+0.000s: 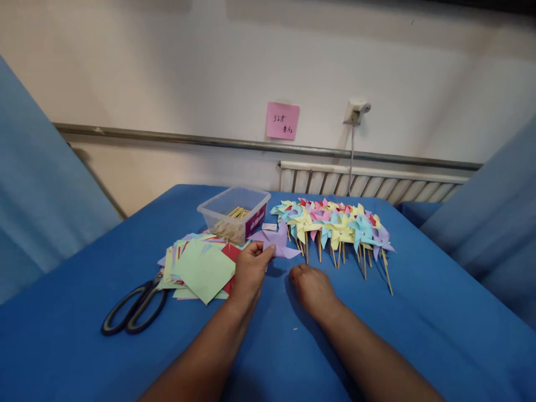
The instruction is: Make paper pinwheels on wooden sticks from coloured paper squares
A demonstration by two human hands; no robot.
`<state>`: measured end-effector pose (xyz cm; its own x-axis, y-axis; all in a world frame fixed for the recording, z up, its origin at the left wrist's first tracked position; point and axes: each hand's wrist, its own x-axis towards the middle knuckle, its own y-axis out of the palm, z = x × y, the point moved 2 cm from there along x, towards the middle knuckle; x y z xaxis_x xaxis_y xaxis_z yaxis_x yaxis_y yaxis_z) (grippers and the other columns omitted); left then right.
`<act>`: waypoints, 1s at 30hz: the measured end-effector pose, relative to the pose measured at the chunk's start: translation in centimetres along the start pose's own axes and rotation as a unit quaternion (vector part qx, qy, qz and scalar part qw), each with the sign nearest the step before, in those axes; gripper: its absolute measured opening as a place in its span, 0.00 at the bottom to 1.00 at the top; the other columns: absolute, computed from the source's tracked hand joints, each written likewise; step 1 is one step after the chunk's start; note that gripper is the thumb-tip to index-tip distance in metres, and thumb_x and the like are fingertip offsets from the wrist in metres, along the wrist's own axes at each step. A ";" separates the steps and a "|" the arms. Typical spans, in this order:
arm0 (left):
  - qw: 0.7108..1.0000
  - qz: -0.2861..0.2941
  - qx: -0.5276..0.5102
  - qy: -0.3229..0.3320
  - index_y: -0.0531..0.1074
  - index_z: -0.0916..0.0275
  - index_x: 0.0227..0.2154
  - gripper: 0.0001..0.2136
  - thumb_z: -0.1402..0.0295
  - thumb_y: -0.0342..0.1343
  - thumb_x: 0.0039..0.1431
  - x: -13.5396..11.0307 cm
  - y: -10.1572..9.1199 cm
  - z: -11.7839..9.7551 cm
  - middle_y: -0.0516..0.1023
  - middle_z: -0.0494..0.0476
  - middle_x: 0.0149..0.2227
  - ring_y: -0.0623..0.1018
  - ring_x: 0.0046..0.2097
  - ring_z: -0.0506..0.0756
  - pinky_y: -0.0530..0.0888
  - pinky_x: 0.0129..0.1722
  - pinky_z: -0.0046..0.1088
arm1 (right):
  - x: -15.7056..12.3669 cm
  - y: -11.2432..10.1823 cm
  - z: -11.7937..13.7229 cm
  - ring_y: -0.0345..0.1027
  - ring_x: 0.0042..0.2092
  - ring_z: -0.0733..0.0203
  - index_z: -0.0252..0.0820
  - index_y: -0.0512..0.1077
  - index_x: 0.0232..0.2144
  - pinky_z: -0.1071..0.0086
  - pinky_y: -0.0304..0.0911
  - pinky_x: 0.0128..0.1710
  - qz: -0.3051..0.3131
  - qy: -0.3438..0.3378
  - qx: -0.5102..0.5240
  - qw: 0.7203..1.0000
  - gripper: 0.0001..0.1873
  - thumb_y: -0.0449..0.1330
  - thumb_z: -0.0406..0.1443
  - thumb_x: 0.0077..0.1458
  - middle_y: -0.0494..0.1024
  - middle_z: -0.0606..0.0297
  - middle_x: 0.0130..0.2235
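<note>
My left hand (250,271) pinches a purple paper pinwheel (277,241) between thumb and fingers, its pointed blades spread above the table. No stick shows on it. Just to the right, my right hand (313,287) is low over the blue cloth with its fingers curled together; whatever is at the fingertips is hidden. Behind the pinwheel lies a small white item (269,227). Left of my left hand is a pile of coloured paper squares (205,271), pale green on top, with red, yellow and purple ones beneath.
Black-handled scissors (136,307) lie at the left, blades under the paper. A clear plastic box (221,215) of wooden sticks stands behind. Many finished pinwheels (341,230) on sticks lie at the right. A tiny scrap (295,329) rests on the blue tablecloth (419,340).
</note>
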<state>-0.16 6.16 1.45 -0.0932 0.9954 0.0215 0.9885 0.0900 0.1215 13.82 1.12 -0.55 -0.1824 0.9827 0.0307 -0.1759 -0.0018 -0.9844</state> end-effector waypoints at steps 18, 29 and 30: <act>1.000 -0.009 0.013 0.003 0.70 0.64 0.20 0.12 0.61 0.65 0.39 0.1 0.1 0.1 0.69 0.47 0.18 0.65 0.21 0.47 0.59 0.21 0.22 | -0.4 -1.0 -3.3 0.71 0.33 0.61 0.42 0.74 0.29 0.72 0.58 0.32 -0.053 0.040 0.197 0.978 0.05 0.57 0.34 0.53 0.78 0.64 0.31; 0.995 0.049 0.085 0.016 0.72 0.63 0.18 0.08 0.65 0.64 0.39 -1.5 2.0 0.8 0.71 0.49 0.19 0.68 0.23 0.49 0.62 0.24 0.23 | -1.6 -2.8 -1.3 0.66 0.28 0.66 0.42 0.75 0.27 0.73 0.62 0.30 -0.282 0.018 0.402 0.871 0.06 0.58 0.36 0.53 0.75 0.67 0.27; 0.994 0.055 0.089 0.018 0.72 0.63 0.18 0.08 0.65 0.64 0.39 -1.7 2.1 0.8 0.71 0.49 0.19 0.69 0.23 0.49 0.62 0.24 0.23 | -1.6 -2.8 -1.1 0.66 0.28 0.66 0.42 0.75 0.27 0.73 0.61 0.30 -0.285 0.019 0.394 0.874 0.06 0.58 0.35 0.53 0.75 0.67 0.27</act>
<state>2.18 4.68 0.89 0.0162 0.9980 0.0604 0.9980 -0.0125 -0.0614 15.66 -0.21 1.96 0.1811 0.8710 0.4567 -0.8417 0.3774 -0.3861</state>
